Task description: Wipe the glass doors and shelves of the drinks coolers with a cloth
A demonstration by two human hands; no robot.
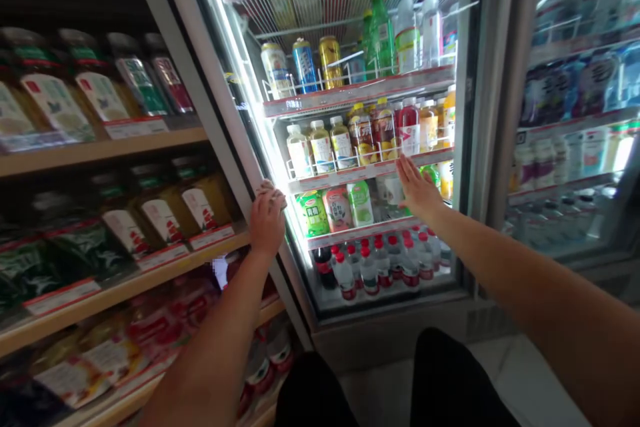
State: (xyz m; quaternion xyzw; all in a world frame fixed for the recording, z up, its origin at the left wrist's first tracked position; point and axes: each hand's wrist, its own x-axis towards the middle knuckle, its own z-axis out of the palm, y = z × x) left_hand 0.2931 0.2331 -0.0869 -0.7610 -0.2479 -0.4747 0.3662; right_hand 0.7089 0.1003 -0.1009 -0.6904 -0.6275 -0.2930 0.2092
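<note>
My left hand (267, 217) is closed round the edge of the open glass fridge door (220, 100), fingers curled over its frame. My right hand (417, 188) reaches into the lit fridge with fingers stretched out, just under the wire shelf of yellow and red juice bottles (380, 130) and in front of a white drink container (393, 190). I cannot tell whether it touches it. Green and pink cartons (337, 209) stand to its left. Red-capped cola bottles (380, 263) fill the bottom shelf.
Wooden shelves (100, 150) with bottles and bagged goods run along the left. Cans (305, 65) and green bottles stand on an upper fridge shelf. A second closed fridge door (570, 113) is to the right. My dark-clad knees (390, 387) are low in view over a pale tiled floor.
</note>
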